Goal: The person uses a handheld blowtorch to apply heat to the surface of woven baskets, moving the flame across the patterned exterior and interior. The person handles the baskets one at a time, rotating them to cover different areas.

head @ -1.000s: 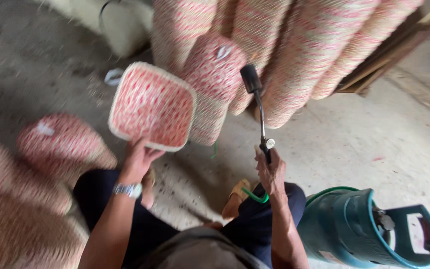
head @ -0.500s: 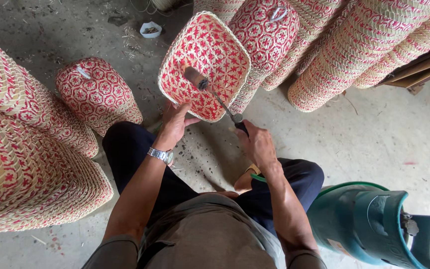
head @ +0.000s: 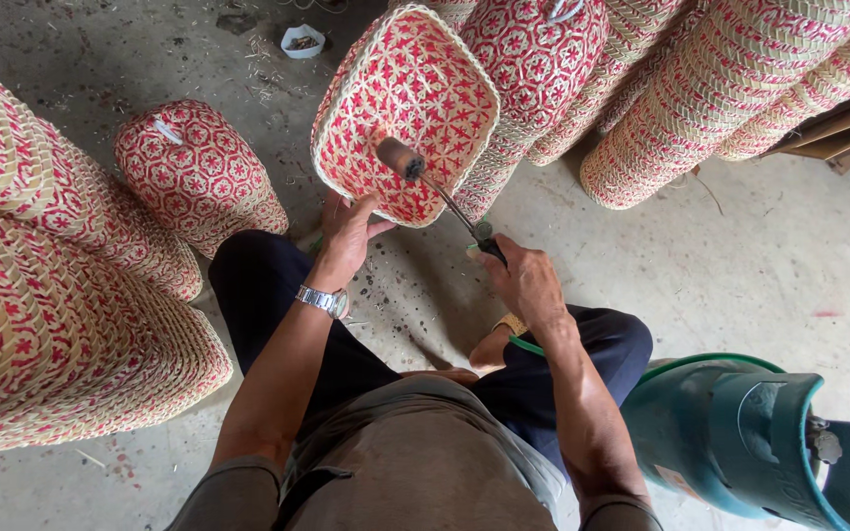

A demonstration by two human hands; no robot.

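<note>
A green gas cylinder stands on the concrete floor by the person's right knee. The right hand has its fingers clenched round the handle of a gas torch, whose nozzle sits over the basket. The left hand grips the lower rim of that red-and-straw woven basket, tilted up. Stacks of similar baskets lie beyond and at left.

stacked woven baskets, teal gas cylinder, small white bowl
</note>
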